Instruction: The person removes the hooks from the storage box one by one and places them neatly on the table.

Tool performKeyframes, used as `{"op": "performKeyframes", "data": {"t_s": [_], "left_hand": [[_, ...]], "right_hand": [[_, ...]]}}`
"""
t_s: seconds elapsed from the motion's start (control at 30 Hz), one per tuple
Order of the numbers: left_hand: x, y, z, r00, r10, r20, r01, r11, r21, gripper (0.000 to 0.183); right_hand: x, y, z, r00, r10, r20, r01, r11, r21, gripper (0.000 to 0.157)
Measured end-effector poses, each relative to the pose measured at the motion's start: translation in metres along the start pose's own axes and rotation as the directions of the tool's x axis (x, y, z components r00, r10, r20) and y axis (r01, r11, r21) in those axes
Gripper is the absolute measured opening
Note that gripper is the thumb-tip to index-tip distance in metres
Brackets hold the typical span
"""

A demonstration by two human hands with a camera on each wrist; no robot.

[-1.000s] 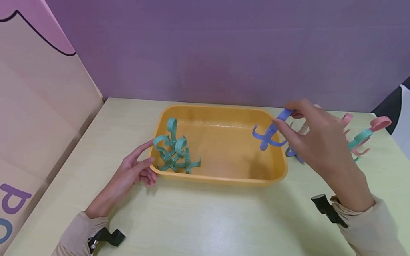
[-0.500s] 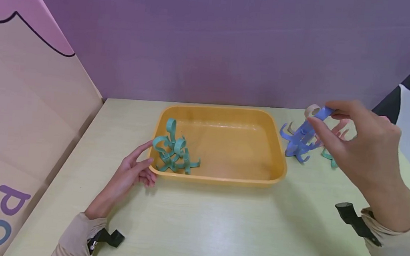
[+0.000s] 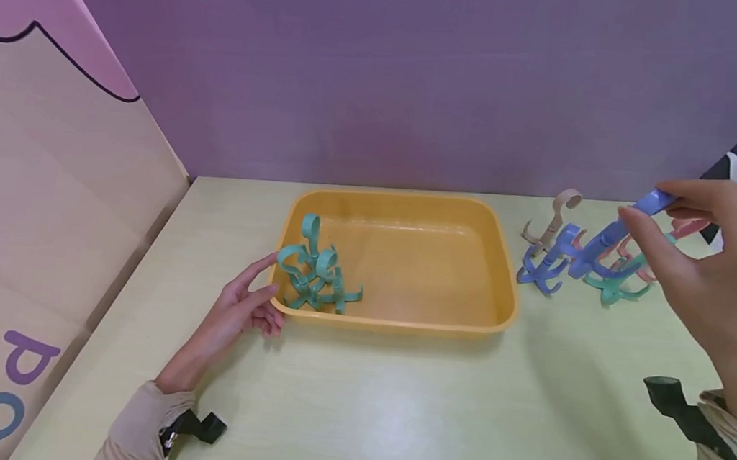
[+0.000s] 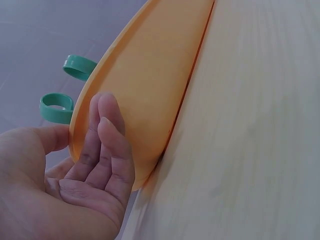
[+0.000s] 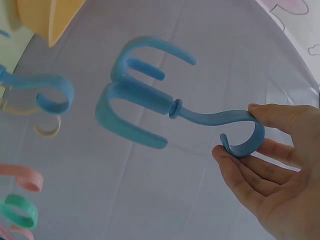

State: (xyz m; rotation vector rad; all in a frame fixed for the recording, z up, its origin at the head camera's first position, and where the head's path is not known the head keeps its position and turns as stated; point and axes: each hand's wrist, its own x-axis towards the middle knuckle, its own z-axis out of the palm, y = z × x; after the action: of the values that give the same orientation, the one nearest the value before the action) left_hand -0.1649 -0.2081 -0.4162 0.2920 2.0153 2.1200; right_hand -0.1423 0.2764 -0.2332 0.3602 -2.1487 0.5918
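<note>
My right hand (image 3: 723, 265) pinches the curled top of a blue multi-prong hanging hook (image 3: 601, 241) between thumb and fingers. In the right wrist view this hook (image 5: 150, 100) hangs tilted, prongs pointing away from the hand. In the head view it overlaps a second blue hook (image 3: 542, 269) standing on the table. My left hand (image 3: 242, 307) holds the left front corner of a yellow tray (image 3: 393, 326), thumb and index finger at the rim. Green hooks (image 3: 319, 277) stand bunched in the tray's left end; their loops (image 4: 56, 108) rise over its rim in the left wrist view.
Right of the tray, on the table, stand a beige hook (image 3: 558, 216), a green hook (image 3: 614, 284) and pink hooks (image 3: 687, 228), partly hidden by my right hand. A purple wall (image 3: 419, 82) closes the back and a pale printed panel (image 3: 52, 198) the left.
My right hand has carried the blue hook rightward, from over the tray's right end to above the hooks standing on the table. My left hand and the tray stay put.
</note>
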Motion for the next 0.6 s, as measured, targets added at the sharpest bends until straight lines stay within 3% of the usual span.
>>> {"op": "performKeyframes", "data": {"t_s": [0.17,0.4,0.6], "left_hand": [[-0.002,0.000,0.000,1.000,-0.003,-0.005,0.003,1.000,0.002,0.057],[-0.006,0.001,-0.002,1.000,0.006,-0.015,-0.005,1.000,0.018,0.057],[-0.008,0.001,-0.004,1.000,0.001,-0.017,-0.001,1.000,0.027,0.057]], "right_hand": [[0.002,0.017,-0.005,0.999,0.033,-0.041,-0.032,0.999,0.025,0.043],[0.006,0.041,-0.009,0.983,0.138,-0.121,-0.136,0.990,0.024,0.040],[0.008,0.050,-0.009,0.954,0.280,-0.108,-0.289,0.955,-0.072,0.042]]}}
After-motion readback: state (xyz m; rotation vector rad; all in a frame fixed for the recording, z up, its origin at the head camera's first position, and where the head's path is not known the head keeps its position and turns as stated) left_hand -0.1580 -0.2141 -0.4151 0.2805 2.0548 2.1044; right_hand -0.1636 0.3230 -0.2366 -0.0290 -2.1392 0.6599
